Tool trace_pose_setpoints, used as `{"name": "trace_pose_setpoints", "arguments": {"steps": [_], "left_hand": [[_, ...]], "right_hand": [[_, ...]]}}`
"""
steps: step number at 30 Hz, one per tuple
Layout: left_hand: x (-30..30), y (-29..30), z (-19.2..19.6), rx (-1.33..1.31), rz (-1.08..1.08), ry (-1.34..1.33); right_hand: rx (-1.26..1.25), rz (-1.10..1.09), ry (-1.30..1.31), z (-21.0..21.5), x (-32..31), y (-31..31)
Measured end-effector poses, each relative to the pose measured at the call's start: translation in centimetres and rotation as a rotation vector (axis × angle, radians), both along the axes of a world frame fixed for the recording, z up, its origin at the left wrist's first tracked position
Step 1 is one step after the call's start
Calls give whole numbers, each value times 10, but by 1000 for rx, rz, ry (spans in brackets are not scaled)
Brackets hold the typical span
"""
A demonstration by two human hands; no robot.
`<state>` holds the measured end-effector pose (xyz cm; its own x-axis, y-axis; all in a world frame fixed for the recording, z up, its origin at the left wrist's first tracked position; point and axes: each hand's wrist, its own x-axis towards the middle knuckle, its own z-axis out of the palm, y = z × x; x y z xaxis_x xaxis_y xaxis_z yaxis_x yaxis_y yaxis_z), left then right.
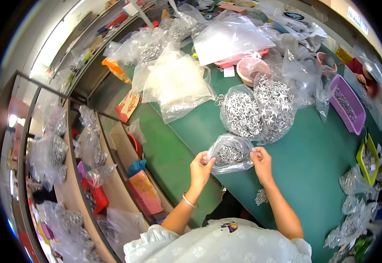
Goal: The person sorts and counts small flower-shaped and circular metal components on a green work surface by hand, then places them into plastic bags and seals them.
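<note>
Between my two hands is a small clear plastic bag (243, 164) with a heap of silvery metal pieces (230, 154) inside. My left hand (201, 168) pinches its left edge, and my right hand (261, 163) pinches the right edge. The bag is spread over the near edge of the green table (305, 175). Just beyond it lie two bigger clear bags of silvery pieces, a round one (242, 114) and a taller one (275, 107). Close to my right forearm sits a small pile of silvery rings (261, 197).
Flat clear bags (173, 83) are stacked on the far left of the table. A pink bowl (250, 70), a purple basket (351, 105) and a yellow-green basket (366, 158) stand farther out. Shelves (83, 184) with filled bags run along my left. Another person's hand (366, 81) shows far right.
</note>
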<state>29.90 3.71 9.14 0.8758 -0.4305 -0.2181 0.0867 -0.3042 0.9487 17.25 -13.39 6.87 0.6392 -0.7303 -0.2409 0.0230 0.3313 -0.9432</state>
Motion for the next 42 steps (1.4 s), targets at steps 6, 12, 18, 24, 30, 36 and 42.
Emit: {"name": "trace_pose_setpoints", "arguments": {"steps": [6,12,18,24,30,36,42], "left_hand": [[23,1,61,118,-273,-477],[55,-2,105,183,-486,-675],[52,-4,126,104,-549,-772],[6,-30,165,-83,-680,-655],[-38,-73,174,-257,-739,-498],[-129,-122,193,-400,-882,-226],[-208,-189,159,-478,-936,-8]], "right_hand": [[-336,-270,206,45,-14,7],[-432,-459,270,84,5,32],[-395,-476,74,101,-4,45],[-266,-506,-39,148,-22,62],[-312,-734,-22,179,-88,65],[-369,-1043,65,199,-176,76],[-420,-1270,115,182,-272,59]]}}
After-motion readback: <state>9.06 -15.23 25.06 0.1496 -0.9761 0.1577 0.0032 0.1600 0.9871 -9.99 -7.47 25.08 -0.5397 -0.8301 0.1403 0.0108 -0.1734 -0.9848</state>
